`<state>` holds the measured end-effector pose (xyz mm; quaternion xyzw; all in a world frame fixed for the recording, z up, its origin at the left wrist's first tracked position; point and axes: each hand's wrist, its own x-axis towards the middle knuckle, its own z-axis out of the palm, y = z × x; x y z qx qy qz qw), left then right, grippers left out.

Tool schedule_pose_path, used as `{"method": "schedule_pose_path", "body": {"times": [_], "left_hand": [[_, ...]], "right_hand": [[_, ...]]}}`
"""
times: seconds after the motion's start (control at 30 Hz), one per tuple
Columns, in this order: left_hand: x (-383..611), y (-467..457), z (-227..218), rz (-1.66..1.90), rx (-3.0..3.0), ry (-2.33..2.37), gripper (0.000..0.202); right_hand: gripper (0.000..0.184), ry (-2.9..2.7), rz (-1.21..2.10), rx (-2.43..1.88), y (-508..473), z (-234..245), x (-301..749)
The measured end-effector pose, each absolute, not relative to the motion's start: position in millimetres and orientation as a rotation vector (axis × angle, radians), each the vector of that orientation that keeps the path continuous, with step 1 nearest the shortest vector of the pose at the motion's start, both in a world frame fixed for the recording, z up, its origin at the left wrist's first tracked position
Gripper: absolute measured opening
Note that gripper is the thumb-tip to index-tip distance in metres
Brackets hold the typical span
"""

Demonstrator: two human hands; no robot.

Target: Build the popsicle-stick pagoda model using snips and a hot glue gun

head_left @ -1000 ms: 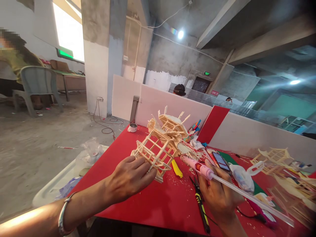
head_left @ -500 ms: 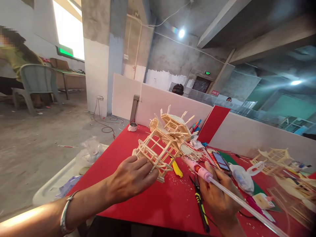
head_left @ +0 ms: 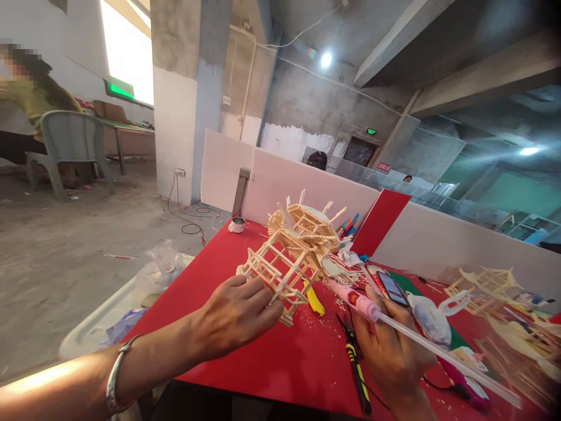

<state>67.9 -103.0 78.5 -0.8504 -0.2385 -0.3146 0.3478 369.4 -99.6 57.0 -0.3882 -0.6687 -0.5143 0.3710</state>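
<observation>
A tilted model pavilion (head_left: 287, 257) built of thin wooden sticks is gripped at its base by my left hand (head_left: 239, 310), whose fingers are closed round the lower frame. In my right hand (head_left: 390, 339) is a pink glue gun (head_left: 362, 303), with a long clear glue stick (head_left: 451, 358) running out of its back end. The glue gun's nozzle points toward the model's right side; whether it touches the sticks I cannot tell. Beneath the model lies a yellow-handled tool (head_left: 314, 299). Pliers with black and yellow handles (head_left: 358, 371) rest beside my right hand.
The red table (head_left: 245, 368) carries loose sticks (head_left: 344, 270), a phone (head_left: 391, 287), a plastic bag (head_left: 429, 318) and another stick model (head_left: 486, 289). A metal cup (head_left: 237, 224) stands at the far left corner. Left of the table is a white tub (head_left: 83, 336); a person sits on a chair (head_left: 72, 137).
The view has shifted slightly. Both hands keep their holds, with the model and the glue gun almost in the same place; the glue stick's rear end has swung a little.
</observation>
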Motion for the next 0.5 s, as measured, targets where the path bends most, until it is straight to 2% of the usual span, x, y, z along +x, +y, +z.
{"method": "schedule_pose_path", "body": {"times": [0.27, 0.4, 0.5], "left_hand": [[68.2, -105.2, 76.7, -0.875, -2.196, -0.61, 0.014], [68.0, -106.8, 69.2, -0.946, -2.219, -0.624, 0.017], [69.2, -107.7, 58.2, -1.036, -2.244, -0.649, 0.017]], "right_hand": [[0.059, -1.636, -1.247, -1.028, -106.3, 43.0, 372.2], [0.056, -1.557, -1.196, -1.033, -107.0, 30.5, 372.3], [0.047, -1.458, -1.137, -1.038, -106.2, 18.7, 370.0]]}}
